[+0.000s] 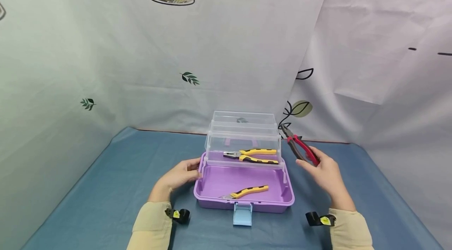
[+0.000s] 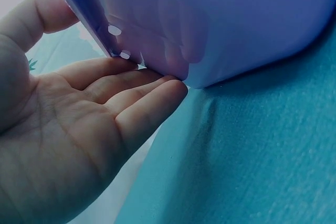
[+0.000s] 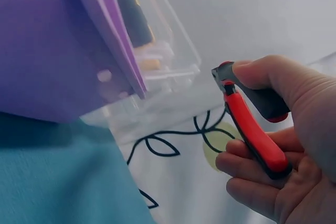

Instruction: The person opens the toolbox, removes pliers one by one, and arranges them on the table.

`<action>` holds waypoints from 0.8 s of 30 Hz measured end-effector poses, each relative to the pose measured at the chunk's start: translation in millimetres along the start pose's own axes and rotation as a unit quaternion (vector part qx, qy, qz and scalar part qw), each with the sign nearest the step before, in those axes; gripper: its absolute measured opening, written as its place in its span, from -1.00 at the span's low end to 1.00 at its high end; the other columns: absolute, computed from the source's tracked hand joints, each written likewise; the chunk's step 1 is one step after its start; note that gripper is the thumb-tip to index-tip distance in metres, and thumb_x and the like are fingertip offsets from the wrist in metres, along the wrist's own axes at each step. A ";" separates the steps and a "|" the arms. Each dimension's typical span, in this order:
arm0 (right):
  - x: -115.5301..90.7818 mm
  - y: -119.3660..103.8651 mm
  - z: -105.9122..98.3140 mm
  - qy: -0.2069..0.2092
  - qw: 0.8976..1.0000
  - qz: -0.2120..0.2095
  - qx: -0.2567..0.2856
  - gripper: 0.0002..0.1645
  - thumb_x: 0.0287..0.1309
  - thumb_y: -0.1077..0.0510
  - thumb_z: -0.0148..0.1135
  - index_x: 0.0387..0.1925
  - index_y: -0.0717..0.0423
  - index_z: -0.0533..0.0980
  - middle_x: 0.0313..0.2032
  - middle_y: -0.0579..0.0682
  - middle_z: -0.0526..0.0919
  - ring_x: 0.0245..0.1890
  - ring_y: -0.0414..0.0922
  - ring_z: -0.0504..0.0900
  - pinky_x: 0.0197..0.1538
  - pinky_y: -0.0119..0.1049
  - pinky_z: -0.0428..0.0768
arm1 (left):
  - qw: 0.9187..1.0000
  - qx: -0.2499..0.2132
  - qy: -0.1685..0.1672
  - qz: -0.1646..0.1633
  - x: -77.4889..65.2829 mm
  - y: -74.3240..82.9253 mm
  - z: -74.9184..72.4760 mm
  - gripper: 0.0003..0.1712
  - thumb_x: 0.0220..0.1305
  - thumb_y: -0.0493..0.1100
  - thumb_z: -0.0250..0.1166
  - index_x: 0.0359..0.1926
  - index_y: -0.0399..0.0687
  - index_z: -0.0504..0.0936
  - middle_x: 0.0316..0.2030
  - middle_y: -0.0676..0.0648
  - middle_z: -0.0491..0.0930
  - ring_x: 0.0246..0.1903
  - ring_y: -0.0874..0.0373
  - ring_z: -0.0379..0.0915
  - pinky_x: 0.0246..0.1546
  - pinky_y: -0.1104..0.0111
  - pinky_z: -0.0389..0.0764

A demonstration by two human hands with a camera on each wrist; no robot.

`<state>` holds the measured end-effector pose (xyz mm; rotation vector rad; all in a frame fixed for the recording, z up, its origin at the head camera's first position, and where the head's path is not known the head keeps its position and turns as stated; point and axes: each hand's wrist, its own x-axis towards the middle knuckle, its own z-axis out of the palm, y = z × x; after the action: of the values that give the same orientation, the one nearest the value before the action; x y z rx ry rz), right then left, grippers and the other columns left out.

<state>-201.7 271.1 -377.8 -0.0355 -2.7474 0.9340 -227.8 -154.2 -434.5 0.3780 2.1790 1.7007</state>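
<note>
at the lower centre of the head view, an open purple toolbox (image 1: 268, 206) stands on a blue cloth (image 1: 106, 187), its light blue latch (image 1: 242, 214) hanging in front. the left hand (image 1: 180, 173) holds its left side. right of centre, the right hand (image 1: 325, 171) grips the red-and-black pliers (image 1: 303, 147) by the handles, beside the box and apart from it, head pointing up and left. yellow-and-black pliers (image 1: 259, 151) show at the clear plastic part (image 1: 243, 124); a smaller yellow-handled tool (image 1: 250, 190) lies on the purple floor. the yellow labels (image 1: 325, 220) on the wrist straps (image 1: 312, 219) are too small to read.

in the left wrist view, the thumb is at the rim, upper left, and the fingers lie against the outer wall; the box looks light, smooth and rather slippery, best held by its sides. no writing shows.

in the right wrist view, at right, the thumb presses the dark handle while fingers support the red one, the handles spread. the pliers seem stiff and fairly heavy at the metal head, with grippy sleeves to hold. no brand is legible.
</note>
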 end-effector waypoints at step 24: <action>2.4 11.9 -2.7 -0.056 0.997 0.032 -0.042 -0.07 0.05 -0.17 0.28 0.24 0.42 0.29 -0.51 0.08 0.46 -0.51 -0.09 0.37 -0.55 -0.35 0.30 | 1.000 -0.005 0.002 -0.007 0.5 0.6 -0.5 -0.14 0.08 -0.27 0.21 0.41 -0.34 0.09 0.29 -0.35 0.30 0.20 -0.10 0.37 0.14 0.18 0.51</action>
<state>-204.0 282.5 -382.4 -0.0906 -2.9038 0.8597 -228.5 -154.3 -433.9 0.3557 2.1696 1.7050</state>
